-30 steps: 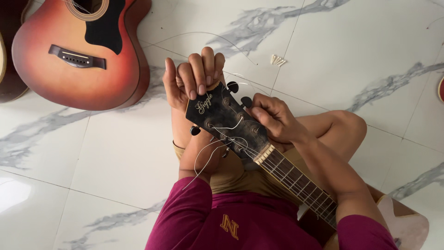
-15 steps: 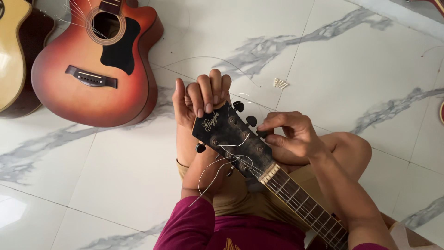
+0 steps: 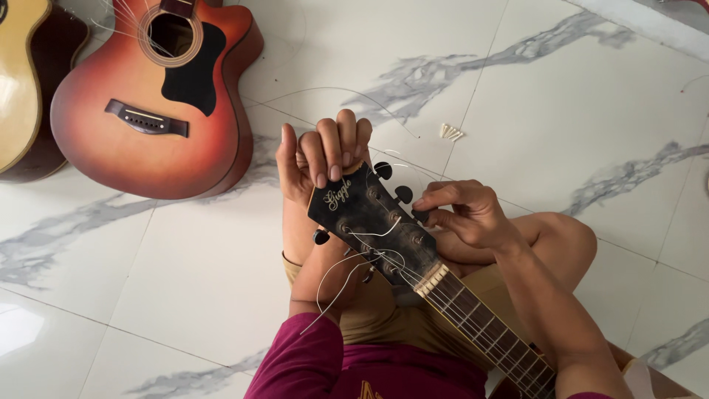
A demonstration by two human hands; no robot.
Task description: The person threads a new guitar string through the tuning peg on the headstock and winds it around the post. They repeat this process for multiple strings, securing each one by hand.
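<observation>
Headstock (image 3: pixel 373 222), black, lay across the person's lap, tilted up and to the left, with the neck (image 3: pixel 480 325) running down to the lower right. Left hand (image 3: pixel 317 159) curled over the top end of the headstock, fingertips (image 3: pixel 323 177) pressed on its front face, thumb side behind; the hand gripped it. Right hand (image 3: pixel 465 214) sat at the right edge of the headstock, thumb and forefinger pinched on a black tuning peg (image 3: pixel 419 216). Two more pegs (image 3: pixel 391 182) stood free above it along the same edge, and one peg (image 3: pixel 321 236) showed on the left edge, just below the left hand. Loose strings (image 3: pixel 340 277) curled off the posts and hung down past the left forearm, ends free. Whether any string was taut along the neck I could not tell.

Knee (image 3: pixel 561 236) bare, to the right of the right hand. Sleeves maroon, shorts tan. Person sat on white marble floor (image 3: pixel 185 281) with grey veins.

Sunburst guitar (image 3: pixel 162 103) lay flat on the floor at upper left, well apart from the hands, its black pickguard beside the sound hole. A yellow guitar (image 3: pixel 18 81) lay just beside it at the left edge, cut off by the frame. Small pale pins (image 3: pixel 450 133) lay on the floor above the right hand, apart from it.
</observation>
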